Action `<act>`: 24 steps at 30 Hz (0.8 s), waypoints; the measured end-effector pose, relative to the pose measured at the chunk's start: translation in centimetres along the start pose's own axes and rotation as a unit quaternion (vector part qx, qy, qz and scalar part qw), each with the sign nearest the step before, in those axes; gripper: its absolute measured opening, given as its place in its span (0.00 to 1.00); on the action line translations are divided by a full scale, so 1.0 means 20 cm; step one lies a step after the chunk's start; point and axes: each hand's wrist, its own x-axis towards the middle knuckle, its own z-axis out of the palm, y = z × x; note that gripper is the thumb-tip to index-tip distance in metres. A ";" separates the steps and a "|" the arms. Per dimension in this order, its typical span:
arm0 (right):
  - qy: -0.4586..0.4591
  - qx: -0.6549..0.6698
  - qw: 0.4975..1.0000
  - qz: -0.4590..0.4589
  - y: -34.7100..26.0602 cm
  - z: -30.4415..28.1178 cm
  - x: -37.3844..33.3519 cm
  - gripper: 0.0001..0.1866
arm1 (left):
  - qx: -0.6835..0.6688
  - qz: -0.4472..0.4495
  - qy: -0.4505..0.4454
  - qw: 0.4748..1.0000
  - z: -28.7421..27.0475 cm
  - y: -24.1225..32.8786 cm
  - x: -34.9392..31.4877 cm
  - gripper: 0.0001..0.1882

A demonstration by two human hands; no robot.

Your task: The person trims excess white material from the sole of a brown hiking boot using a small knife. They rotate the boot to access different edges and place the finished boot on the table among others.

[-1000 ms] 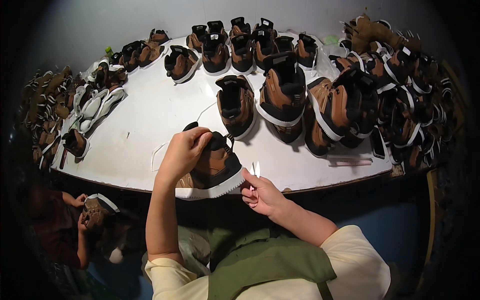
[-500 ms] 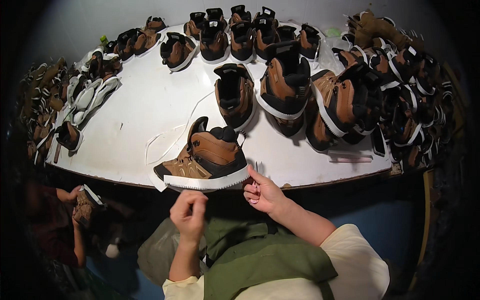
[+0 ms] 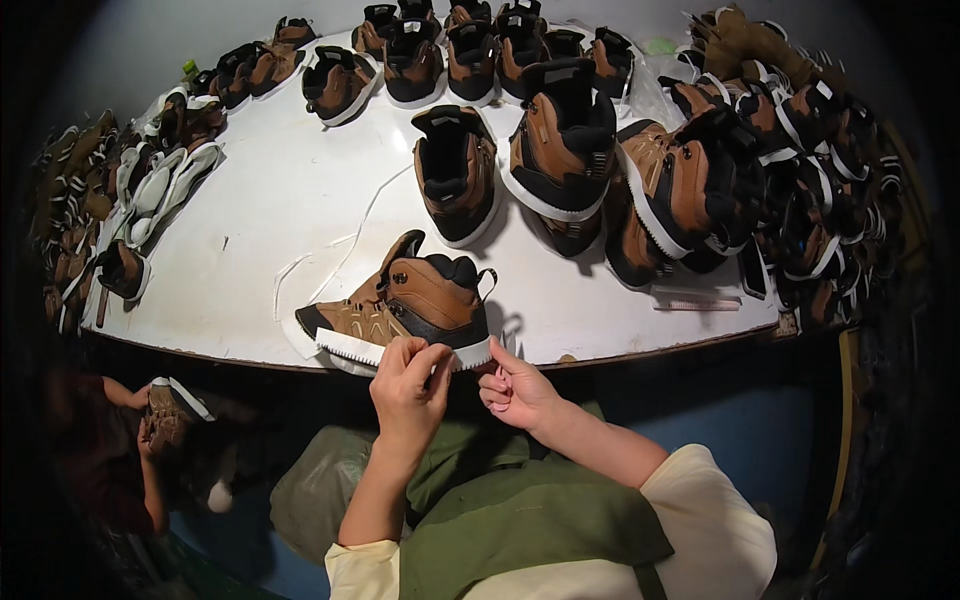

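A brown and black high-top shoe (image 3: 425, 300) stands side-on at the table's near edge, toe to the left. Along its lower side runs a white strip (image 3: 345, 347) with a toothed upper edge. My left hand (image 3: 408, 392) is closed in a pinch against the middle of this strip, covering part of it; what lies between its fingertips is hidden. At the heel, my right thumb touches the strip's end. The other fingers of my right hand (image 3: 525, 398) are curled round a small pink-handled tool (image 3: 498, 392), perhaps scissors.
Several more brown shoes (image 3: 455, 170) stand at the back and right of the white table (image 3: 280, 190). Heaped shoes (image 3: 810, 180) fill the right side. White soles (image 3: 155, 190) lie at left. Below left, another person's hands hold a shoe (image 3: 172, 412).
My left hand has moved right and up, from below the strip to its middle, and its fingers have come against it. My right hand stays at the heel. The whole view has shifted slightly.
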 end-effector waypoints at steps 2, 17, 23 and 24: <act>-0.013 0.007 1.000 0.016 0.00 -0.03 0.01 0.13 | 0.003 0.000 -0.013 1.000 0.01 -0.03 0.00 0.10; 0.007 0.011 1.000 0.010 -0.02 -0.01 0.00 0.14 | -0.304 -0.265 0.013 0.915 -0.13 -0.10 -0.21 0.04; 0.005 0.002 1.000 0.005 -0.03 -0.01 0.00 0.14 | -0.198 -0.136 -0.218 0.946 -0.19 -0.19 -0.41 0.08; 0.000 0.002 1.000 0.009 -0.02 -0.02 0.00 0.13 | -0.182 -0.150 -0.263 0.936 -0.18 -0.21 -0.45 0.08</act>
